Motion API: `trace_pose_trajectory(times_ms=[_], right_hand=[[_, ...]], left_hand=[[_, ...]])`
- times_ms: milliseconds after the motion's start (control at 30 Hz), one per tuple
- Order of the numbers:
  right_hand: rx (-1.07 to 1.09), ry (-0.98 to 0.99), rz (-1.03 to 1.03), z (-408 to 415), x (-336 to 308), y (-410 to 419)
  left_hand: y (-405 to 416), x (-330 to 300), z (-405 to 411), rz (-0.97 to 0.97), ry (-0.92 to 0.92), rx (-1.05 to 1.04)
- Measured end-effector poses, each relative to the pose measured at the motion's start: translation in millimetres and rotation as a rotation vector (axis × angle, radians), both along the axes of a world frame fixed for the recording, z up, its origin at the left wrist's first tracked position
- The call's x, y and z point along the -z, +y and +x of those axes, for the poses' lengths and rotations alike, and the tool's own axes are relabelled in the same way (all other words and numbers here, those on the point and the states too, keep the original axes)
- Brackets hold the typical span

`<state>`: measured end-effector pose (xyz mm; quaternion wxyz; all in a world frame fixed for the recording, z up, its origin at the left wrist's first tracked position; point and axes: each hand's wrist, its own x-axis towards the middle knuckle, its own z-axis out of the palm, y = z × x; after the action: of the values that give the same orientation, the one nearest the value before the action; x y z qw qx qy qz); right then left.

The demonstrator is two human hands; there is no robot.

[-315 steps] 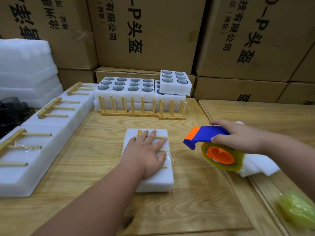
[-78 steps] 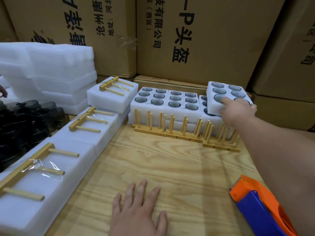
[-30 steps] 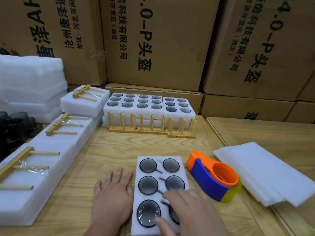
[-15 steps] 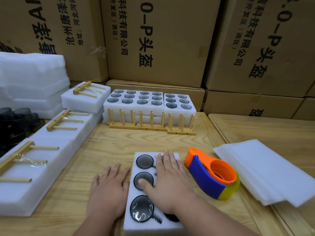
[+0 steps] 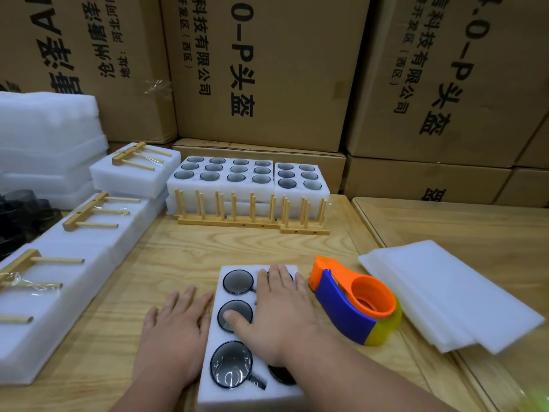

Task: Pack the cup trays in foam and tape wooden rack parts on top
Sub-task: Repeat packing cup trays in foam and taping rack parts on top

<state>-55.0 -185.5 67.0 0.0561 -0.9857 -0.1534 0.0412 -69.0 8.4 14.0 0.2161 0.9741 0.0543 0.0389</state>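
Note:
A white foam cup tray (image 5: 217, 334) with dark glass cups in its holes lies on the wooden table in front of me. My right hand (image 5: 279, 313) lies flat on top of it, fingers spread, covering the right column of cups. My left hand (image 5: 172, 328) rests flat on the table against the tray's left side. An orange and blue tape dispenser (image 5: 353, 304) sits just right of the tray. Thin foam sheets (image 5: 445, 289) are stacked further right. Wooden rack parts (image 5: 252, 212) stand upright at the back, in front of more cup trays (image 5: 249, 179).
Along the left runs a row of packed foam blocks (image 5: 59, 281) with wooden rack pieces taped on top. Foam slabs (image 5: 44, 138) are piled at far left beside black items (image 5: 20, 218). Large cardboard boxes (image 5: 267, 69) wall the back. A second table (image 5: 475, 227) adjoins on the right.
The tray was brought from the back stack to the table in front of me. Over the last second my right hand slid forward from the tray's near end onto its right column.

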Motion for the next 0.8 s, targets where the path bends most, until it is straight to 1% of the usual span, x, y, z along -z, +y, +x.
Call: trace_pose_trajectory(times_ms=[100,167,200,300,367,433,567,667,733,800], right_hand=[[0.008,-0.025,0.043,-2,8,-2],[-0.029,-0.059,0.047,-3,10,-4],[-0.085,-0.079,0.051,-4,10,-4],[-0.344,-0.121,0.101,-11,8,-5],[-0.414,-0.09,0.109,-13,7,-5],[-0.382,-0.074,0.114,-13,6,-5],[-0.253,-0.076,0.137,-16,7,-2],[-0.197,-0.035,0.172,-19,6,-6],[-0.202,0.005,0.302,-23,-1,-14],[-0.187,-0.009,0.51,-31,-14,-29]], left_hand=[[-1,-1,1,-0.016,-0.004,0.005],[-1,-3,1,-0.018,-0.001,0.011],[-1,-3,0,-0.015,0.002,0.012],[0,-3,-1,-0.002,0.004,0.019],[1,-3,0,-0.013,0.009,0.026],[1,-3,1,-0.023,0.013,0.035],[2,-5,3,-0.057,0.011,0.034],[1,-7,5,-0.091,0.022,0.042],[2,-8,7,-0.104,0.024,0.045],[2,-10,8,-0.117,0.03,0.05]])
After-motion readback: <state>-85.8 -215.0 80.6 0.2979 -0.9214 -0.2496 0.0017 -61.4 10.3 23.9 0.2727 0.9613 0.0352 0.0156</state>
